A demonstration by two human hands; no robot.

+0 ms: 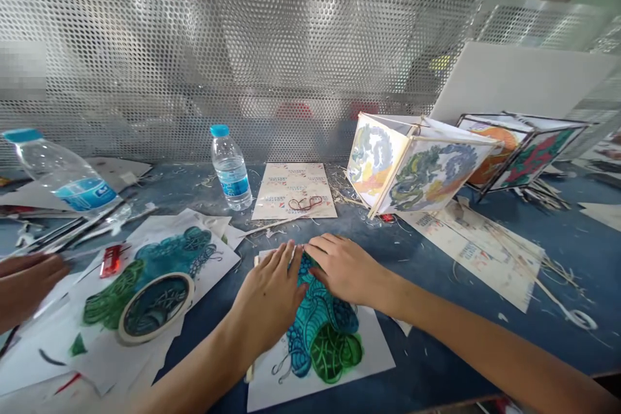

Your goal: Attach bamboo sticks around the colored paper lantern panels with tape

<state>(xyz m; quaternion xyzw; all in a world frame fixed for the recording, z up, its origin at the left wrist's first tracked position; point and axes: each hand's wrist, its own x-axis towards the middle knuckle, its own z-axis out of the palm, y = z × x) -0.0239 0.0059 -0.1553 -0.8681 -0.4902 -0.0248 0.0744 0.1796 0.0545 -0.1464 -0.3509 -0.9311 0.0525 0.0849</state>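
In front of me lies a white sheet of paper (pixel 369 362) painted with a blue and green pattern of swirling dark lines. My left hand (pixel 269 301) rests flat on its upper left part, fingers stretched forward to the far edge. Laid across the upper right of the sheet, my right hand (pixel 347 265) has its fingertips close to those of the left hand and its thumb over the painted area. Parts of a thin wooden stick (pixel 250 372) show along the sheet's left edge; my left hand and forearm hide the rest.
Another person's hand (pixel 32 288) is at left, near painted paper (pixel 213 272), a tape roll (pixel 155 307) and a red lighter-like object (pixel 111 261). Water bottles (pixel 230 171) stand behind. Paper lanterns (pixel 436 168) with stick frames sit right, before a perforated metal screen (pixel 291 45).
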